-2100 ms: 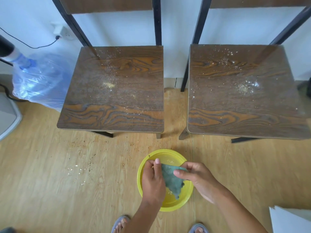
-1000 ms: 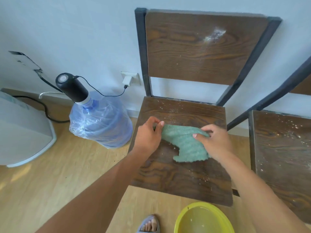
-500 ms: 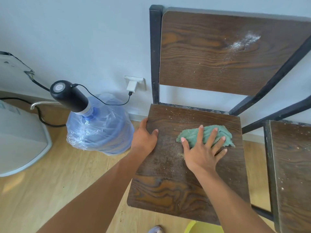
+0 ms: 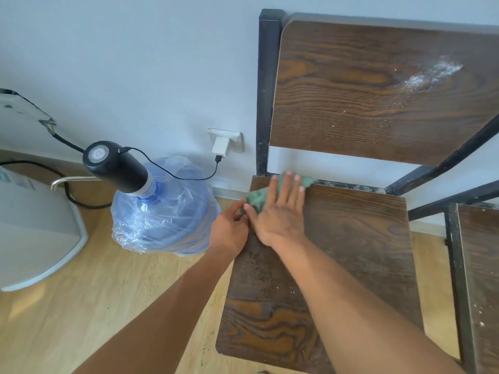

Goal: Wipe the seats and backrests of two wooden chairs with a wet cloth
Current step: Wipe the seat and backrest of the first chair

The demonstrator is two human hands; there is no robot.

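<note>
The left wooden chair fills the middle, with its dark seat (image 4: 351,252) and its backrest (image 4: 364,85), which carries a white powder smear at upper right. A green wet cloth (image 4: 258,197) lies at the seat's back left corner. My right hand (image 4: 280,211) presses flat on the cloth, fingers spread toward the wall. My left hand (image 4: 229,230) grips the seat's left edge right beside it, fingers curled. Crumbs dot the front half of the seat. The second chair's seat (image 4: 480,279) shows at the right edge.
A blue water jug (image 4: 162,211) wrapped in plastic, topped by a black pump, stands on the floor left of the chair. Its cable runs to a wall charger (image 4: 221,144). A white appliance (image 4: 32,233) sits far left. The wooden floor (image 4: 94,306) has scattered crumbs.
My right hand has slid the cloth from the seat's middle to its back left corner. My left hand stays on the left edge. The view has shifted slightly right and closer.
</note>
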